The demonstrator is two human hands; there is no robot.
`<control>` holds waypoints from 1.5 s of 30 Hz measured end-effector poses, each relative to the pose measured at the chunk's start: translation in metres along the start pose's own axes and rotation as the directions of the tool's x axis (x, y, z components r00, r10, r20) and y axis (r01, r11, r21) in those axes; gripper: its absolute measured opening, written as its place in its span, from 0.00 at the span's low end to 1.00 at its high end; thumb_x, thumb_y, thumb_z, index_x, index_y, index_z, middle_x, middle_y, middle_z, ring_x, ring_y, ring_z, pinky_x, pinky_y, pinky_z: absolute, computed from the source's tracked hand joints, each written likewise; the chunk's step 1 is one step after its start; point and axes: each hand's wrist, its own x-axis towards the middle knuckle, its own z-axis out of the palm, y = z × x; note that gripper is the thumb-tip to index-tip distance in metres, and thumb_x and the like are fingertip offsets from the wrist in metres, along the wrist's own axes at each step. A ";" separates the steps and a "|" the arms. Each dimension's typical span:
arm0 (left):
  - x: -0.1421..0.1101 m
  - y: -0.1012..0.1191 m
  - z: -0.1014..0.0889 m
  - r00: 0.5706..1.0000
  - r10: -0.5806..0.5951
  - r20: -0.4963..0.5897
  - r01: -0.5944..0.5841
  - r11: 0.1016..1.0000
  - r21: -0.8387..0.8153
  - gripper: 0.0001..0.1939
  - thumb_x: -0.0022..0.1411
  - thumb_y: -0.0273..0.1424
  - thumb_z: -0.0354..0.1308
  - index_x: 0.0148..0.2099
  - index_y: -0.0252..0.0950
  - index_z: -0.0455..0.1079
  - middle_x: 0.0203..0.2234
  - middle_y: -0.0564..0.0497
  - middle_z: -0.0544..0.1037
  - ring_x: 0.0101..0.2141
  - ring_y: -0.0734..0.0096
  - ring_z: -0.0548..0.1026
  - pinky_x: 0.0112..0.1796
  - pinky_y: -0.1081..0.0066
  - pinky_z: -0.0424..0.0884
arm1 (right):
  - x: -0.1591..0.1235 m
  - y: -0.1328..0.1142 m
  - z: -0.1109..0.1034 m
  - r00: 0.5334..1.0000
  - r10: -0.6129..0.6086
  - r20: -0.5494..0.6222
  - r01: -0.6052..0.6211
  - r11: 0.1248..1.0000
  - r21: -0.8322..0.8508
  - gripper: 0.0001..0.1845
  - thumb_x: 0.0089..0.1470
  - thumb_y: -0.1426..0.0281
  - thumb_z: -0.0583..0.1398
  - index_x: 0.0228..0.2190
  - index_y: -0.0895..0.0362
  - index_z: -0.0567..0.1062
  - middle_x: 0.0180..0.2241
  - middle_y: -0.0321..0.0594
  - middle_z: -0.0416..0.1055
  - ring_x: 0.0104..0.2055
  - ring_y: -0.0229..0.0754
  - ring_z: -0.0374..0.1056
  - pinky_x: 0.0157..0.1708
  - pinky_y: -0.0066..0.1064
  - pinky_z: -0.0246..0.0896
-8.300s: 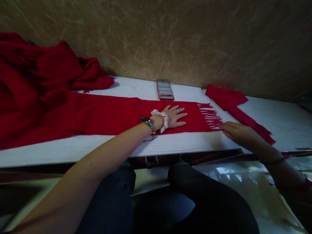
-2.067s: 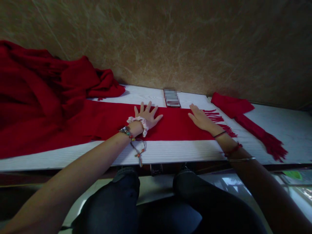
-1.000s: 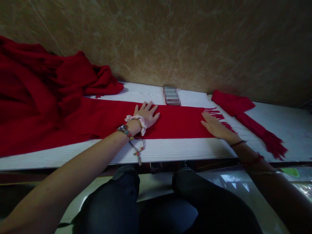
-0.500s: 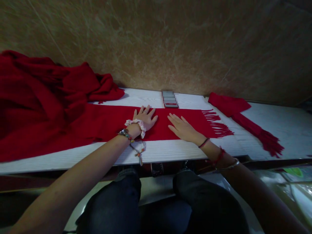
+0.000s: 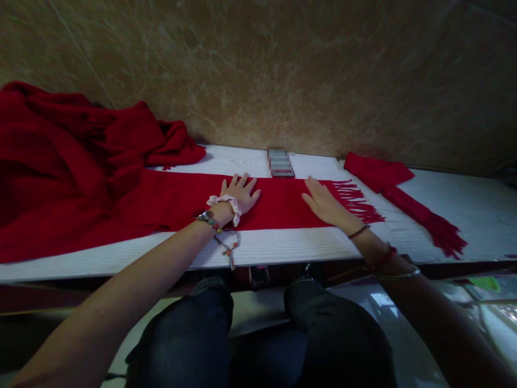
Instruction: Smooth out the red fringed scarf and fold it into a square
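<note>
A red scarf (image 5: 278, 202) with a fringed right end lies flat along the white table. My left hand (image 5: 239, 195) rests palm down on it with fingers spread, a ring on one finger and a pale scrunchie at the wrist. Farther right, near the fringe, my right hand (image 5: 326, 205) lies flat on the same scarf, its fingers stretched out and the thumb apart. Neither hand grips anything. Toward the left, the scarf runs into a large heap of red cloth (image 5: 81, 140), where its other end cannot be made out.
Behind the scarf, a phone (image 5: 280, 163), partly pixelated, lies by the marbled wall (image 5: 258, 75). A second, folded red scarf (image 5: 404, 199) with a fringe sits on the right part of the white table (image 5: 278, 248). My knees are under the table's front edge.
My right hand has slid to the right along the scarf, toward the fringe. My left hand stays at the same place on the cloth.
</note>
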 end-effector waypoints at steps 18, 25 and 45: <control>0.000 0.000 0.002 1.000 0.009 -0.006 -0.009 1.000 -0.014 0.29 0.63 0.44 0.32 0.62 0.40 0.48 0.61 0.47 0.48 0.59 0.50 0.45 0.53 0.48 0.47 | -0.017 0.075 -0.010 0.977 0.211 0.014 -0.209 0.975 -0.069 0.34 0.57 0.58 0.42 0.55 0.71 0.57 0.57 0.62 0.50 0.60 0.56 0.42 0.57 0.49 0.40; -0.002 0.000 0.002 1.000 0.002 -0.016 -0.002 1.000 -0.001 0.28 0.63 0.43 0.32 0.62 0.39 0.48 0.61 0.47 0.48 0.59 0.51 0.45 0.53 0.49 0.47 | 0.016 -0.061 0.011 0.987 -0.134 0.088 0.129 0.990 0.057 0.32 0.57 0.58 0.42 0.58 0.64 0.51 0.61 0.49 0.43 0.62 0.47 0.36 0.58 0.46 0.39; -0.002 0.001 0.000 1.000 0.007 -0.015 -0.007 1.000 -0.016 0.28 0.63 0.44 0.31 0.62 0.39 0.48 0.61 0.47 0.48 0.59 0.52 0.45 0.53 0.49 0.47 | -0.007 0.002 -0.005 0.998 0.024 0.050 -0.023 0.999 -0.030 0.33 0.56 0.58 0.42 0.57 0.66 0.52 0.60 0.52 0.44 0.62 0.47 0.39 0.57 0.45 0.41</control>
